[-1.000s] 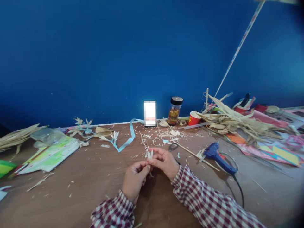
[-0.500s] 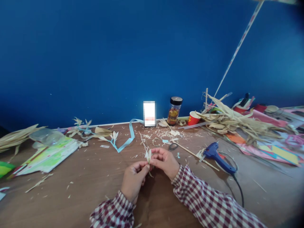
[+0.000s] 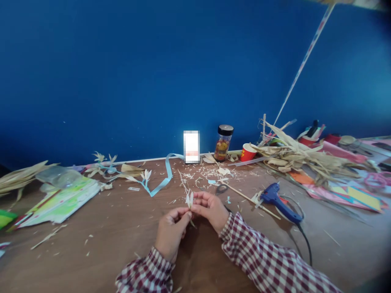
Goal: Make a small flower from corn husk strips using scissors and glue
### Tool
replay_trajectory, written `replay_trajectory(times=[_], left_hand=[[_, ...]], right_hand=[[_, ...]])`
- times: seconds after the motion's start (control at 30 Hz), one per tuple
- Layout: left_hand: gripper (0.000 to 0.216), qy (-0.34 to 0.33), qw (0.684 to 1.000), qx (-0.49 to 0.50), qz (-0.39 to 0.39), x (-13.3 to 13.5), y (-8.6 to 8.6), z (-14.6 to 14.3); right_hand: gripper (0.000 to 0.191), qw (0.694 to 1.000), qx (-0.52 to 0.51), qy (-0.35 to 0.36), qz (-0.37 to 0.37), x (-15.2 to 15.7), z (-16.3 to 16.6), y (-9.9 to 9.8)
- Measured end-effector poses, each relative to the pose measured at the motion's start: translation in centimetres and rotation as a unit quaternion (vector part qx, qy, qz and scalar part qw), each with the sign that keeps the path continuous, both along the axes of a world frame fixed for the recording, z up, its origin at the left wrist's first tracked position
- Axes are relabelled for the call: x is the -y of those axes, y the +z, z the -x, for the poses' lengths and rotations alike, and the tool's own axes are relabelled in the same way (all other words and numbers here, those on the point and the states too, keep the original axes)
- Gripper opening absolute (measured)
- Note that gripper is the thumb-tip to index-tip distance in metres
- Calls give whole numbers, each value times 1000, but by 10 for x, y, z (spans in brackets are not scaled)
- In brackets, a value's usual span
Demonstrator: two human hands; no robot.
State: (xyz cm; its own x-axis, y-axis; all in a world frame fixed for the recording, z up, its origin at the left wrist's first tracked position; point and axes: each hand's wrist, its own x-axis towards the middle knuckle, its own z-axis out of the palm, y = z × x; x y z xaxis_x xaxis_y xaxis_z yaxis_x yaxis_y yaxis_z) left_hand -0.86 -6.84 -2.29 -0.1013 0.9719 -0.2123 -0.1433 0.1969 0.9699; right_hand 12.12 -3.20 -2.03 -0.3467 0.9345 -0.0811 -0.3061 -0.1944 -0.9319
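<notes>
Low over the table, a small pale corn-husk flower (image 3: 190,199) stands upright between my two hands. My left hand (image 3: 171,230) pinches its base between thumb and forefinger, and a short strip end pokes out below. From the other side, my right hand (image 3: 211,209) is closed at the petals with thumb and fingertips. Fingers partly hide the lower part of the flower. Beyond it, a similar husk flower (image 3: 146,176) is joined to a light-blue ribbon (image 3: 168,171).
Right of my hands lie a blue glue gun (image 3: 279,200) with its cord and a thin stick (image 3: 238,192). A lidded jar (image 3: 222,145), a red paper cup (image 3: 248,153) and dried husks (image 3: 293,152) line the back. Painted paper (image 3: 65,200) lies left. Husk scraps litter the brown table (image 3: 122,240).
The view has shifted very slightly. Both hands keep their pinch on the husk flower, with only a tiny movement of the fingers and petals.
</notes>
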Motion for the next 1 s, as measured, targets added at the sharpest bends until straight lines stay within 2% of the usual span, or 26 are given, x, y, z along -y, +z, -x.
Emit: replay_trajectory(times=[0.1,0.27,0.43,0.53,0.6,0.73,0.87,1.0], left_hand=[[29,9,1000,15,0,-1,0,1],[30,7,999,35,5,-2,4,0],[30,1,999,39,-5,-2,3,2],[31,-6,999,40,-7,-2,1,3],[33,-6,999,42,-2,-3,2,3],[35,3,999,52,5,-2,7,2],[36,8,999,54,3,-1,10,1],[37,11,999,53,7,-2,10,2]], right_hand=[[39,1000,28,-12,8,-2,-2,4],[28,992,103,-74,-17,-4,-17,21],[25,979,184,-35,-82,12,-48,48],[26,957,252,-47,-136,26,-72,63],[25,928,319,-78,-176,33,-90,69],[19,838,487,-123,-215,40,-122,66],[17,756,611,-79,-220,43,-128,58],[18,700,663,-14,-266,42,-101,58]])
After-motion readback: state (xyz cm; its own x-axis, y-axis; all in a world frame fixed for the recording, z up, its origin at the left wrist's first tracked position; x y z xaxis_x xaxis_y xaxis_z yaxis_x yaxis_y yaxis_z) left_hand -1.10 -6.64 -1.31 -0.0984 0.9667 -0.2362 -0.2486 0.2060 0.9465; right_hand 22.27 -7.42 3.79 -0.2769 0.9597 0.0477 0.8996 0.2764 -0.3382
